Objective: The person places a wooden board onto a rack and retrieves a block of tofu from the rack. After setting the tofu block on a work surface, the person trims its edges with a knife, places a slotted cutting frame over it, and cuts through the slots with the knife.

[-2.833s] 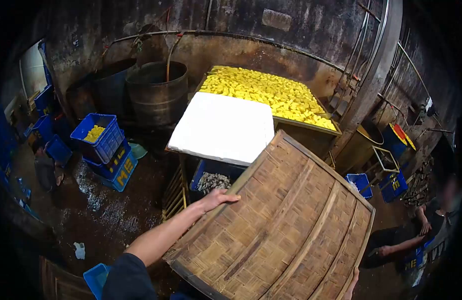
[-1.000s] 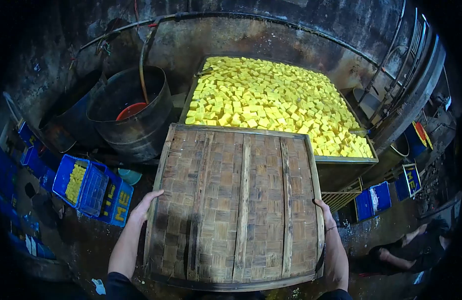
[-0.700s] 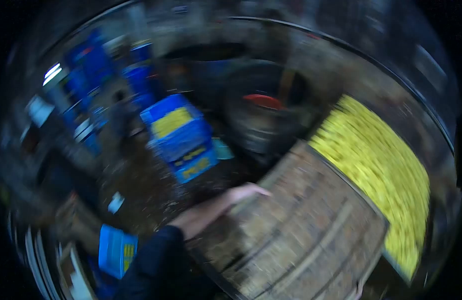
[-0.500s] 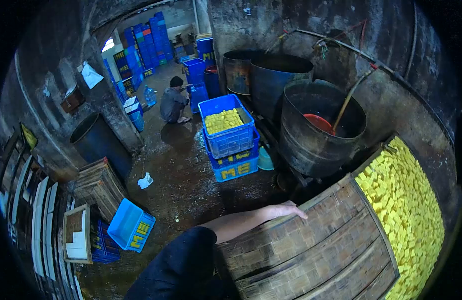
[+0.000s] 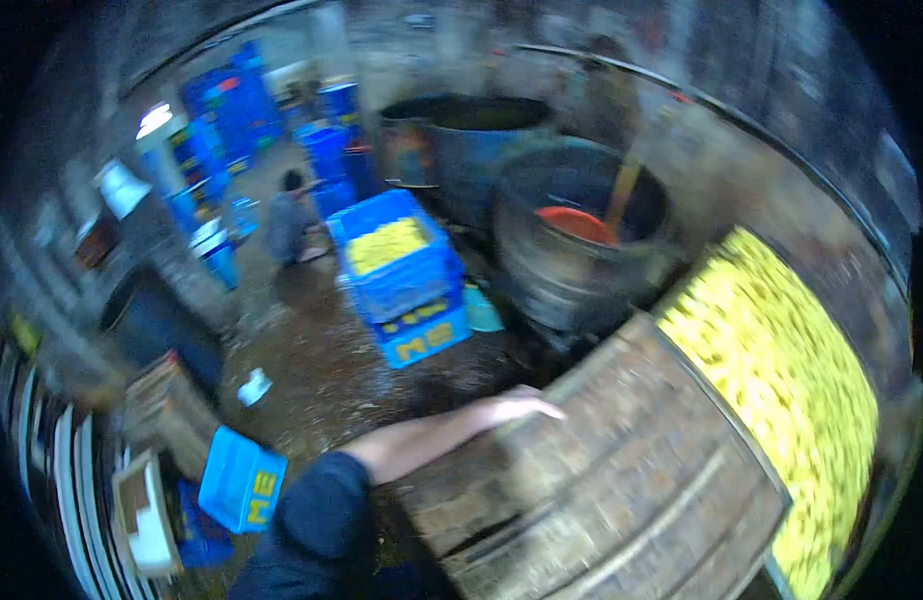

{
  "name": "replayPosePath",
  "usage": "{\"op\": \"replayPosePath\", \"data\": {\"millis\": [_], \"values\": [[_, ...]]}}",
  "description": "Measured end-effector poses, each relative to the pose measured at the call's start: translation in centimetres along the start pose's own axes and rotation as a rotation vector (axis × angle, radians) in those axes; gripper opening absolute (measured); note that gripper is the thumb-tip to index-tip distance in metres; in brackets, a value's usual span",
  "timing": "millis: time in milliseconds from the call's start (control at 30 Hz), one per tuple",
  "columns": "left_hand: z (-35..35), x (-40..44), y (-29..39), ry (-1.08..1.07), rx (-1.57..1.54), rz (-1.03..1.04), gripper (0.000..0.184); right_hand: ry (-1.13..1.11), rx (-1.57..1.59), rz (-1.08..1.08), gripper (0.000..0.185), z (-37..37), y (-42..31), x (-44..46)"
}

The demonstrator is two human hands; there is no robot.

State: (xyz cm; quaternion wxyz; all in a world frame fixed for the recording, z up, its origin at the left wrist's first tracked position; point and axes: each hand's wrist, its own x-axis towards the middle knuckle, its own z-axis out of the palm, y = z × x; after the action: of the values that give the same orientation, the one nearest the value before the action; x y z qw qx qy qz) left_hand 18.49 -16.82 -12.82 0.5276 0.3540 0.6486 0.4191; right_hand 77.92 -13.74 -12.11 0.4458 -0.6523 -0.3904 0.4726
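Note:
My left hand (image 5: 522, 405) reaches out of a dark sleeve and is closed over the far left edge of a woven bamboo panel (image 5: 602, 450). The panel has wooden strips across it and fills the lower right. Right beside its edge lies a large mass of small yellow tofu-like blocks (image 5: 782, 370), heaped or spread on a surface I cannot make out. My right hand is out of the picture. Motion blurs the view, so the fingertips are not sharp.
Stacked blue crates (image 5: 412, 300) hold more yellow blocks. Large dark vats (image 5: 572, 260) line the wall, one with a red basin (image 5: 577, 225). A person (image 5: 290, 220) squats farther back. A light-blue crate (image 5: 242, 480) and wooden frames (image 5: 167, 410) stand at left.
My view has swung to the right, so the crates, vats and panel appear farther left. My left hand remains at the panel's edge.

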Motion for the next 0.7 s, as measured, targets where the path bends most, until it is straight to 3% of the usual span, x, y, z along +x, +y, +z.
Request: {"op": "replayPosePath", "data": {"millis": [33,67,100,133,167,233,300,367,400,500,567,633,700], "values": [[-0.5,1.8,-1.5,-0.059,0.023,0.037,0.048,0.021,0.030,-0.019,0.041,-1.5,1.1,0.2],[0.8,-1.9,3.6,0.074,0.093,-0.255,0.040,0.018,0.058,-0.078,0.041,-2.9,3.3,1.8],[0.5,-1.4,1.5,-0.104,-0.081,-0.030,0.037,0.039,0.027,-0.172,0.041,-4.6,6.2,3.2],[-0.6,0.0,-0.7,-0.116,0.196,0.232,0.037,0.114,-0.069,-0.334,0.041,-6.1,9.7,4.1],[0.9,-0.9,2.8,-0.038,-0.169,-0.249,0.038,-0.031,0.032,0.148,0.039,-4.7,2.6,1.1],[2.0,-1.6,4.2,-0.045,-0.241,-0.129,0.041,-0.176,0.037,0.097,0.044,-5.5,3.2,0.4],[0.6,0.3,2.3,0.063,-0.206,-0.182,0.042,-0.154,0.148,0.468,0.041,-5.0,0.6,0.1],[-1.2,2.0,0.5,0.013,-0.251,-0.227,0.043,-0.259,-0.009,0.449,0.054,-5.2,0.8,0.8],[-0.5,1.9,1.4,-0.001,-0.268,-0.238,0.044,-0.258,0.033,0.531,0.059,-4.8,-1.0,0.2],[1.6,0.1,3.5,-0.025,-0.261,-0.256,0.048,-0.302,0.127,0.493,0.059,-4.9,2.2,1.6],[1.0,0.6,2.9,0.012,-0.235,-0.268,0.050,-0.229,0.156,0.431,0.057,-4.9,3.0,1.1],[0.5,-1.1,3.9,0.069,-0.214,-0.257,0.052,-0.308,0.229,0.297,0.043,-4.5,2.8,0.9],[1.6,-3.3,5.8,-0.058,-0.182,-0.277,0.054,-0.313,0.239,0.297,0.035,-4.5,1.2,-1.4]]}}
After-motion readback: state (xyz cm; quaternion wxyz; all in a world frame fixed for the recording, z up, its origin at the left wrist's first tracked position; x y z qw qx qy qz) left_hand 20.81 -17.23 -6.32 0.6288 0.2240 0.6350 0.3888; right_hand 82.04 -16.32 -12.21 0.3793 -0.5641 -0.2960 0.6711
